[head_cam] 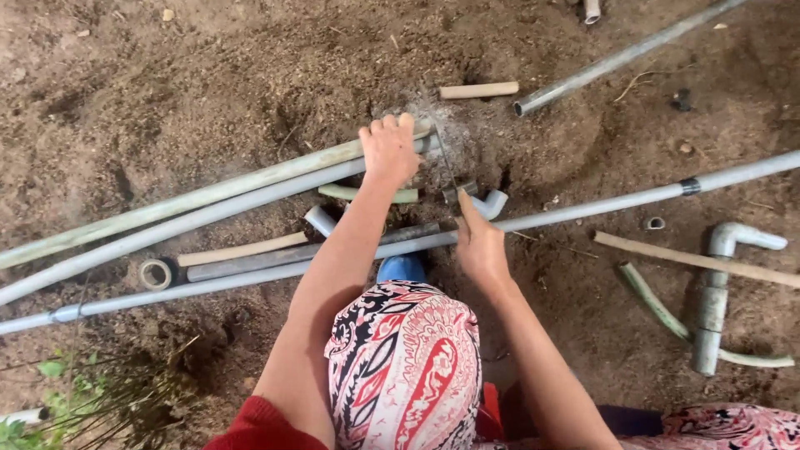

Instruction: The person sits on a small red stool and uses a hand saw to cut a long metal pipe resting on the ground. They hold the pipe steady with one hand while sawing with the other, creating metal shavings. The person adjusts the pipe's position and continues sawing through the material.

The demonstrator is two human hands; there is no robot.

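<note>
My left hand (pixel 388 148) presses down on the ends of two long grey pipes (pixel 208 200) lying side by side on the dirt. My right hand (pixel 479 246) grips a thin hacksaw blade (pixel 444 163) whose far end rests across those pipe ends, where pale sawdust lies on the soil. A grey elbow fitting (pixel 492 202) sits just beyond my right hand. A long grey pipe (pixel 583 208) runs under my right wrist. My knee in a red, white and black patterned cloth (pixel 404 367) fills the foreground.
More pipes lie around: one at top right (pixel 617 58), a bent pipe with an elbow (pixel 717 283) at right, a green hose piece (pixel 658 304), short pale offcuts (pixel 479 90), a ring-shaped offcut (pixel 155 273). Green plants (pixel 50 400) grow at bottom left.
</note>
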